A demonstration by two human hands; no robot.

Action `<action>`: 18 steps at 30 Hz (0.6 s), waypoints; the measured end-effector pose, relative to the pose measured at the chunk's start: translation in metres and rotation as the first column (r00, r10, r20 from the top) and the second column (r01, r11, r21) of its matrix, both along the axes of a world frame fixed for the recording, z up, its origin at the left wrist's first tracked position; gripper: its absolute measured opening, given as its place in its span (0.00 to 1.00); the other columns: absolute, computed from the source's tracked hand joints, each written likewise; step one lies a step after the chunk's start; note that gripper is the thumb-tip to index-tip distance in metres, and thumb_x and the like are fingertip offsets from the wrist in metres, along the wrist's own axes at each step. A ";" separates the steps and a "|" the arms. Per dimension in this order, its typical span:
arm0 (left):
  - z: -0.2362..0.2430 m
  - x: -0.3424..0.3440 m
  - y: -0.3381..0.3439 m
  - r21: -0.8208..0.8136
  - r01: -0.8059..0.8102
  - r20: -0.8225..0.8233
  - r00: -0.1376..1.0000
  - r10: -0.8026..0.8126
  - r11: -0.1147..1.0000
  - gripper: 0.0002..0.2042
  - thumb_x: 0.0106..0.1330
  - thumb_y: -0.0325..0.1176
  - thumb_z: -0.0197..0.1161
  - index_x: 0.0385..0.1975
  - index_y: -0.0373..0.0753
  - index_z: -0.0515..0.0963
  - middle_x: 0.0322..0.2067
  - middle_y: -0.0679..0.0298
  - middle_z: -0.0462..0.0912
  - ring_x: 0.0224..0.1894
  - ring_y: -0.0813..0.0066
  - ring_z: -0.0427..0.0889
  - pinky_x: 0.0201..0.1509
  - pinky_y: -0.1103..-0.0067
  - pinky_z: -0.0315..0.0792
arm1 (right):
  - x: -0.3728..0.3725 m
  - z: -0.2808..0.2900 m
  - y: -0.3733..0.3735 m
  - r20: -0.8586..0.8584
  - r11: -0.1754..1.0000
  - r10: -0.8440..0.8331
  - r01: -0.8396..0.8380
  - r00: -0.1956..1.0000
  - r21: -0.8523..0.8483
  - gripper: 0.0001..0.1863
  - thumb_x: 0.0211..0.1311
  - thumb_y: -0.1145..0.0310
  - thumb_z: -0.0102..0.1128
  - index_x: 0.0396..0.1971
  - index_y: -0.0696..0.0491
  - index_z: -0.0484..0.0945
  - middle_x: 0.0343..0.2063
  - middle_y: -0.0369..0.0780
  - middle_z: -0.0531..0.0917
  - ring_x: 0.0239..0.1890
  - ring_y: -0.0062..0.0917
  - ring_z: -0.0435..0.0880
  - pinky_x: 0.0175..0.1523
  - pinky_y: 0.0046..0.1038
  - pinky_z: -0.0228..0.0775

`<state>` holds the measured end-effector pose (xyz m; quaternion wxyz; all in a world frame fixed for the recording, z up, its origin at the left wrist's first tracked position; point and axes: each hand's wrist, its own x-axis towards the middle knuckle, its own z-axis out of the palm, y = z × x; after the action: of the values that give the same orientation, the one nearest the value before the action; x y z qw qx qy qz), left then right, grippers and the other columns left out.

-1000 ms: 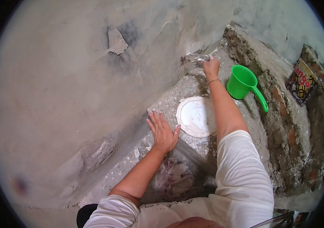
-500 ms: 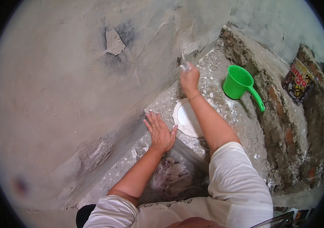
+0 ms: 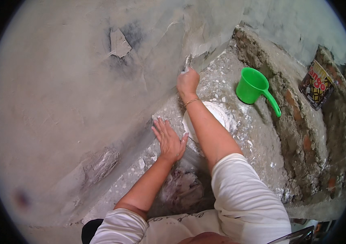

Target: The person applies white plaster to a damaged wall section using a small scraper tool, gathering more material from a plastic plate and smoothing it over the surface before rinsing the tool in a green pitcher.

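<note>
My right hand [image 3: 188,81] is closed on a small plaster-smeared tool, apparently a scraper [image 3: 187,60], held against the grey plastered wall [image 3: 71,93] just above its junction with the rough speckled ledge [image 3: 254,142]. My left hand [image 3: 169,140] lies open, fingers spread, on the ledge beside that junction. Between my hands, a round white plate with pale material round its rim [image 3: 217,114] is partly covered by my right forearm. A green plastic dipper [image 3: 247,92] with a long handle stands to the right of my right hand.
Rough steps with exposed brick [image 3: 297,146] run down the right side, with a printed metal-looking tin [image 3: 315,85] on them. A crumpled, dusty mass [image 3: 183,189] lies in the dark recess below my hands. A loose flake of plaster [image 3: 120,44] shows high on the wall.
My right hand has moved left and slightly down along the wall with the tool, its forearm now crossing the plate. My left hand stays spread in nearly the same spot.
</note>
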<state>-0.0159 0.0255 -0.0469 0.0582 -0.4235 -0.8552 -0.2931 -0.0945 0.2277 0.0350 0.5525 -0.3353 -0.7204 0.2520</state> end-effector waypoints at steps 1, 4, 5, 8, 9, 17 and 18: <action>0.002 -0.003 -0.002 0.006 -0.001 0.004 1.000 0.001 1.000 0.41 0.59 0.46 0.55 0.58 0.15 0.45 0.62 0.30 0.36 0.66 0.37 0.29 0.66 0.53 0.23 | -0.007 0.004 -0.009 0.046 0.998 -0.024 0.021 0.999 0.064 0.11 0.45 0.77 0.53 0.30 0.61 0.80 0.17 0.50 0.78 0.20 0.35 0.79 0.31 0.33 0.69; 0.006 -0.006 -0.007 -0.013 -0.024 0.016 1.000 0.024 1.000 0.41 0.59 0.46 0.55 0.58 0.14 0.45 0.62 0.30 0.36 0.66 0.37 0.29 0.66 0.53 0.23 | 0.027 0.005 -0.023 0.220 0.956 0.160 -0.206 0.962 0.208 0.09 0.45 0.75 0.54 0.28 0.60 0.80 0.16 0.51 0.77 0.21 0.39 0.79 0.31 0.34 0.69; 0.006 -0.006 -0.009 -0.046 -0.044 0.023 0.999 0.045 0.998 0.41 0.59 0.46 0.55 0.58 0.14 0.45 0.62 0.30 0.36 0.66 0.37 0.29 0.66 0.53 0.23 | 0.039 0.009 -0.023 0.225 0.956 0.159 -0.207 0.961 0.209 0.09 0.45 0.75 0.54 0.28 0.60 0.80 0.16 0.51 0.77 0.21 0.39 0.79 0.31 0.34 0.69; 0.004 -0.004 -0.006 0.004 -0.002 0.014 1.000 0.002 1.000 0.41 0.58 0.45 0.56 0.57 0.14 0.45 0.62 0.30 0.37 0.66 0.36 0.30 0.66 0.53 0.23 | 0.068 0.023 -0.010 0.154 0.956 0.285 -0.292 0.946 0.024 0.07 0.45 0.75 0.55 0.25 0.60 0.78 0.18 0.51 0.78 0.23 0.42 0.79 0.32 0.35 0.69; 0.003 -0.004 -0.007 0.001 -0.002 0.013 1.000 0.002 1.000 0.41 0.58 0.45 0.56 0.57 0.14 0.45 0.62 0.30 0.37 0.66 0.36 0.30 0.66 0.53 0.23 | 0.071 0.028 -0.001 0.105 0.975 0.223 -0.223 0.969 -0.011 0.06 0.46 0.75 0.55 0.24 0.59 0.78 0.18 0.51 0.78 0.22 0.42 0.79 0.31 0.36 0.69; 0.003 -0.004 -0.006 -0.013 -0.006 0.005 1.000 0.006 1.000 0.41 0.58 0.45 0.56 0.57 0.14 0.45 0.62 0.30 0.36 0.66 0.35 0.29 0.66 0.52 0.23 | 0.020 0.029 -0.058 0.226 0.978 0.036 -0.081 0.973 0.192 0.07 0.49 0.73 0.54 0.26 0.61 0.75 0.26 0.52 0.78 0.30 0.47 0.78 0.37 0.40 0.69; 0.003 -0.004 -0.005 -0.016 -0.003 0.005 1.000 0.003 1.000 0.41 0.58 0.45 0.56 0.57 0.14 0.45 0.62 0.30 0.36 0.66 0.35 0.29 0.66 0.52 0.23 | 0.015 0.031 -0.051 0.231 0.986 0.027 -0.063 0.972 0.152 0.07 0.49 0.73 0.54 0.27 0.61 0.74 0.28 0.53 0.77 0.32 0.48 0.77 0.39 0.41 0.69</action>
<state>-0.0203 0.0202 -0.0440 0.0531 -0.4218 -0.8583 -0.2874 -0.0797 0.1766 0.0663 0.4849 -0.3007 -0.8043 0.1664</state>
